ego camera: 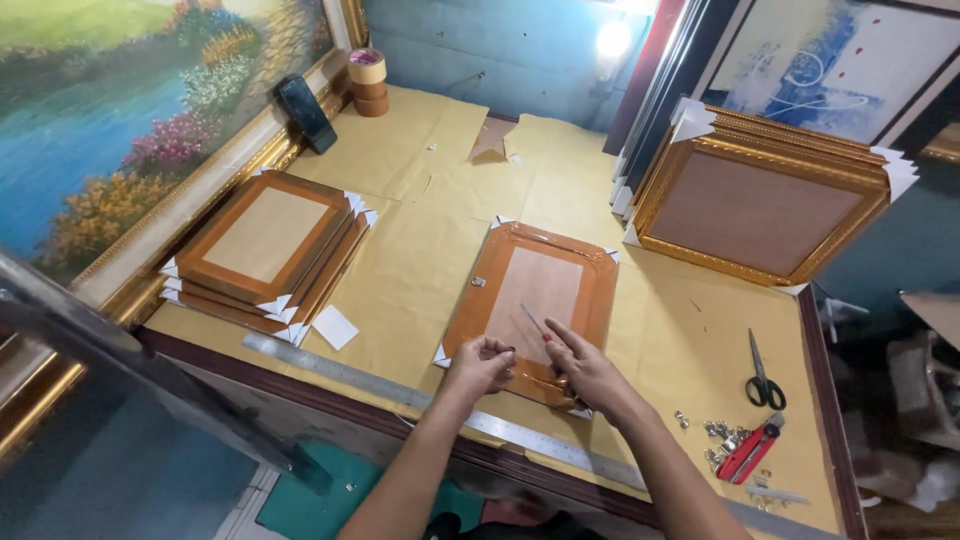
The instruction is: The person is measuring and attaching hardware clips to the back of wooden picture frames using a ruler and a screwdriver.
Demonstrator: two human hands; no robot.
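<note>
A brown picture frame (500, 262) lies face down on the paper-covered table (420, 260), with white corner protectors. My left hand (480, 362) rests at its near edge, fingers pinched together on something small that I cannot make out. My right hand (580, 365) sits beside it, holding a thin screwdriver (534, 321) whose shaft points up and left over the frame's backing board. A small metal fitting (479, 283) lies on the frame's left rail.
A long steel ruler (350, 372) lies along the near edge. Stacked brown frames (265, 240) sit left, gold frames (760, 205) lean right. Scissors (764, 375), a red cutter (746, 452) and loose metal fittings (716, 432) lie right. Tape rolls (368, 82) stand at the back.
</note>
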